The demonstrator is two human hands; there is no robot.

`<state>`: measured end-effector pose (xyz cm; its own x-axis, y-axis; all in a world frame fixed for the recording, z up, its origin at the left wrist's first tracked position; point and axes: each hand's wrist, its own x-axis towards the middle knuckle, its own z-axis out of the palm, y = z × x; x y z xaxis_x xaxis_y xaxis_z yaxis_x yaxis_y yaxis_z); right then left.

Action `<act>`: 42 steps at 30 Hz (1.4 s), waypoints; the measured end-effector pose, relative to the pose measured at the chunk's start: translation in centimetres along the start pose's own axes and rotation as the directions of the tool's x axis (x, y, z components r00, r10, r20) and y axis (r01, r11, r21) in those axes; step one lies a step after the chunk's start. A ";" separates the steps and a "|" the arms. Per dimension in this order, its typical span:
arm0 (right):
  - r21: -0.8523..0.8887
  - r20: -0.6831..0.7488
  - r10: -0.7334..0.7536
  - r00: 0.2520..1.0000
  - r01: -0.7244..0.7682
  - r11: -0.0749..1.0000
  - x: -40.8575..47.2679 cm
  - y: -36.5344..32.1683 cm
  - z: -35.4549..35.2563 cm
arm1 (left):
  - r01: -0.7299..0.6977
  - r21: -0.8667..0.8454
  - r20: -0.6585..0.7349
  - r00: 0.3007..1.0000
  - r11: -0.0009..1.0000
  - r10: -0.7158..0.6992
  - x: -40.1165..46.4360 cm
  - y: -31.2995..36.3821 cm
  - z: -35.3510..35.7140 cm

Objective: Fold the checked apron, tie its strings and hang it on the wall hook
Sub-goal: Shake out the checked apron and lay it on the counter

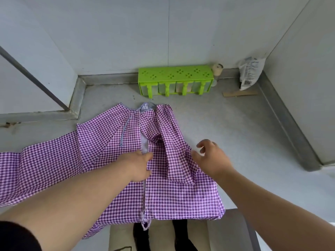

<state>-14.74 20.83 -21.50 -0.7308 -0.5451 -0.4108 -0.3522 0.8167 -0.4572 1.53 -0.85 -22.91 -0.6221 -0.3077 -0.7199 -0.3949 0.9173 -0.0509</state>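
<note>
Surface: I see a grey counter (226, 124) with a raised metal lip at the back and right, closed in by pale wall panels on three sides.
Apron: one purple-and-white checked apron (112, 160) lies spread on the counter from centre out to 9 o'clock, its near edge hanging over the counter front at 6 o'clock. A sleeve-like part is folded in over the body just right of centre.
String: one thin striped string (125, 131) lies loose across the cloth toward 12 o'clock of my hands.
Left hand: my left hand (139, 165) presses on the apron at the middle seam; I cannot tell whether the fingers pinch the cloth.
Right hand: my right hand (211, 158) hovers at the apron's right edge, at 3 o'clock of the left hand, fingers loosely curled, holding nothing.
Count: two hands, one apron, one green rack, one bag.
Around: a green plastic rack (174, 77) of small drawers stands against the back wall at 12 o'clock. A crumpled plastic bag (250, 73) leans in the corner at 2 o'clock, on a flat strip of card (239, 93).
In the way: nothing lies between my hands and the cloth.
</note>
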 end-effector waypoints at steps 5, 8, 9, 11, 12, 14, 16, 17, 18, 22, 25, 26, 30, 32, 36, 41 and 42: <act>0.191 0.174 0.045 0.984 -0.079 0.978 1.2 -3.6 1.8 | -0.123 0.155 -0.179 0.972 0.980 0.151 0.2 0.7 -0.3; 0.206 0.199 0.074 0.977 -0.115 0.972 2.3 -5.3 3.4 | -0.161 0.277 -0.174 0.961 0.947 0.215 0.9 1.4 -0.6; 0.170 0.185 0.055 0.981 -0.087 0.982 2.6 -5.6 3.7 | -0.158 0.318 -0.161 0.963 0.935 0.218 1.2 1.6 -0.7; 0.153 0.148 0.006 0.989 -0.029 0.988 2.7 -6.0 3.6 | -0.143 0.417 -0.155 0.962 0.897 0.226 1.8 1.9 -0.9; 0.172 0.125 -0.025 0.992 0.003 0.985 2.8 -6.1 3.1 | -0.134 0.463 -0.156 0.961 0.876 0.229 1.9 2.1 -1.1; 0.248 0.049 -0.067 0.997 0.053 0.967 3.0 -5.5 1.5 | -0.117 0.494 -0.168 0.959 0.862 0.227 2.5 2.6 -1.3; 0.367 -0.062 -0.024 0.998 0.045 0.929 3.7 -3.9 -0.6 | -0.116 0.430 -0.172 0.963 0.895 0.208 3.1 3.3 -1.9; 0.447 -0.123 0.028 0.992 0.030 0.894 4.0 -2.9 -1.8 | -0.116 0.389 -0.166 0.967 0.914 0.193 3.3 3.7 -2.2; 0.547 -0.176 0.094 0.980 0.018 0.837 4.2 -1.8 -3.1 | -0.112 0.352 -0.155 0.972 0.929 0.176 3.5 4.1 -2.6; 0.939 -0.199 0.394 0.897 0.060 0.338 4.4 2.4 -8.6 | -0.113 0.290 -0.123 0.980 0.950 0.154 4.3 5.3 -4.1; 0.994 -0.104 0.521 0.847 0.101 0.035 4.4 6.5 -11.3 | -0.093 0.280 -0.096 0.988 0.955 0.124 5.5 6.0 -5.0; 0.994 -0.073 0.545 0.835 0.107 -0.032 4.4 8.0 -11.7 | -0.080 0.271 -0.079 0.991 0.959 0.105 5.8 6.1 -5.2; 0.990 0.029 0.528 0.849 0.050 -0.135 3.3 12.3 -11.8 | -0.087 0.247 -0.114 0.987 0.965 0.118 6.5 6.9 -6.1; 0.998 0.068 0.511 0.857 -0.055 -0.039 3.1 13.0 -11.0 | -0.106 0.260 -0.153 0.977 0.960 0.149 6.8 7.4 -6.5; 0.893 0.110 0.615 0.781 -0.349 0.284 3.4 13.8 -8.8 | -0.097 0.150 -0.180 0.976 0.984 0.123 7.8 8.2 -7.2; 0.470 -0.368 0.609 0.703 -0.424 0.774 2.4 14.6 -7.3 | -0.110 0.182 -0.133 0.982 0.977 0.135 8.8 8.7 -8.2; 0.268 -0.495 0.398 0.772 -0.301 0.915 2.1 14.5 -7.1 | -0.134 0.211 -0.122 0.979 0.968 0.162 8.9 8.8 -8.4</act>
<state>-25.57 32.88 -23.37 -0.9941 -0.0019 -0.1087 0.0537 0.8607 -0.5062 -13.18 2.36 -23.94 -0.7556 -0.1831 -0.6290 -0.1563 0.9828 -0.0984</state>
